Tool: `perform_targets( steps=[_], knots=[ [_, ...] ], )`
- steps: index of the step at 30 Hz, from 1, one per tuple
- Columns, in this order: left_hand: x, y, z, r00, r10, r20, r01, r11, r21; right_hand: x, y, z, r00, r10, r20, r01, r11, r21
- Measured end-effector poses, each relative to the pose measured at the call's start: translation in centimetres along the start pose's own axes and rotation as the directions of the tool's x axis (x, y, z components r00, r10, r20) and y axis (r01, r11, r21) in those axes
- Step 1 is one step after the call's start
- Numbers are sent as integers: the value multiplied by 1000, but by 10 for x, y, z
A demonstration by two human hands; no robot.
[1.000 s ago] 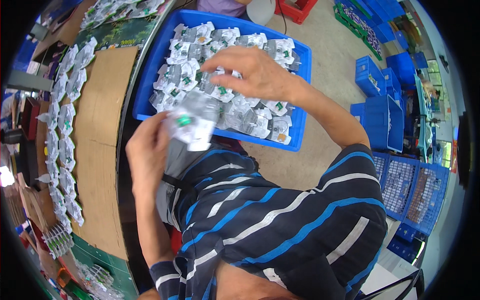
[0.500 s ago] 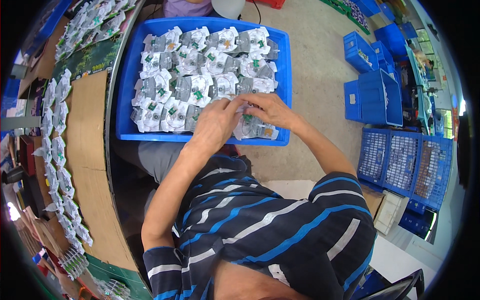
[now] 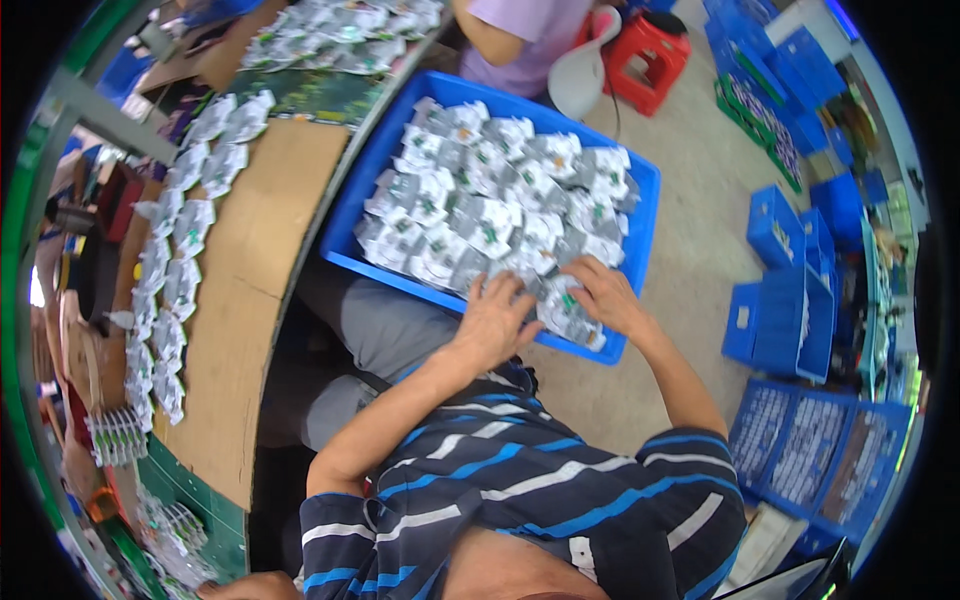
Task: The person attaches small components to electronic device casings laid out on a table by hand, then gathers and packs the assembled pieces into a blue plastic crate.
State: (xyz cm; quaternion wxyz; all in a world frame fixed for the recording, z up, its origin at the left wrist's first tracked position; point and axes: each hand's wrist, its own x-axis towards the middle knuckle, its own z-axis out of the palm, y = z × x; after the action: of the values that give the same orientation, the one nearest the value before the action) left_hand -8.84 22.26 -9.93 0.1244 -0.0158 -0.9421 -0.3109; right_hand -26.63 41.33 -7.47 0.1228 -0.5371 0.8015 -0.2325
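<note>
L hand (image 3: 497, 318) + R hand (image 3: 608, 292) either side of white/clear part w/ green bit (image 3: 568, 312), near-R corner of blue tub (image 3: 647, 215). Fingers part-spread; can't tell if either grips. Risk: tight packing, so pressing could snag or crack adjacent parts (image 3: 490, 228); tub support unclear, uneven push might tip it. Bench (image 3: 225, 515) on L: cardboard (image 3: 250, 270), parts in rows (image 3: 180, 285). Bare floor (image 3: 690, 225), red stool (image 3: 645, 60), co-worker (image 3: 530, 45) beyond tub, blue crates (image 3: 800, 320) R.
</note>
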Motion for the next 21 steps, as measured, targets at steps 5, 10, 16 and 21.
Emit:
perform_targets(
  steps=[5,10,16,21],
  knots=[
    [-1,-6,-17,998,32,-61,-36,998,-58,25,-37,-25,999,30,-35,-30,1000,0],
    [-17,-34,-41,972,55,-230,-94,983,-159,80,-84,-24,999,-35,-40,39,993,113],
    [-72,-39,-137,853,-222,-473,106,960,-259,185,-171,17,988,-149,-47,156,917,368],
    [-192,-55,-213,337,-660,-672,589,705,-397,313,-253,84,952,-246,-182,303,845,442]
  ],
)
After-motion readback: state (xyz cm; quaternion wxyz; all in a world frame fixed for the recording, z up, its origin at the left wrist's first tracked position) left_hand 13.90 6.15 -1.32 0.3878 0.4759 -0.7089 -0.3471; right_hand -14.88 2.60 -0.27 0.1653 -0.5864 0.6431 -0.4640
